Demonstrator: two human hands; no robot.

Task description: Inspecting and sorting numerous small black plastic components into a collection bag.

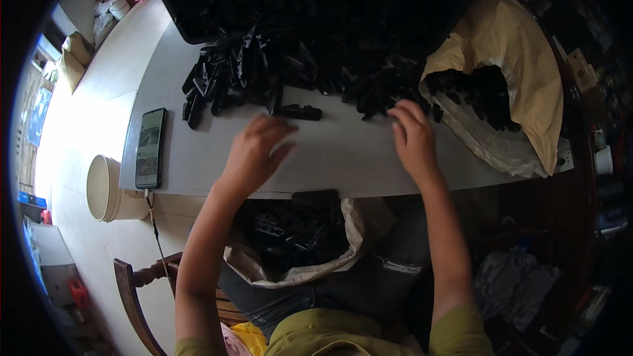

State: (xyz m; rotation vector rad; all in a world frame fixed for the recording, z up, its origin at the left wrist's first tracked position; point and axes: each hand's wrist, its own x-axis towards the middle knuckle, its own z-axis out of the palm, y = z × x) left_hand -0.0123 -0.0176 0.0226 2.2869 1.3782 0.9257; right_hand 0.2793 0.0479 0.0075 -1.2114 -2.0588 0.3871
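Observation:
Several black plastic pieces (pixel 237 69) lie heaped along the far side of a grey table (pixel 330 158). My left hand (pixel 257 148) is over the table, fingers and thumb apart and slightly blurred, just short of one long black piece (pixel 300 113) lying apart from the heap. At the right part of the heap, my right hand (pixel 415 142) has its thumb and fingers apart near the closest pieces, with nothing visible between them. Below the table's front edge, a pale sack (pixel 353 237) on my lap gapes around more black pieces. One dark piece (pixel 315 195) shows at that edge, above the sack's mouth.
A large black container (pixel 191 0) stands behind the heap. To the right, a tan sack (pixel 527 59) lies with black pieces in its mouth. A phone (pixel 151 148) with a cable rests at the table's left, beside a cream bucket (pixel 102 188). A wooden chair (pixel 132 290) is lower left.

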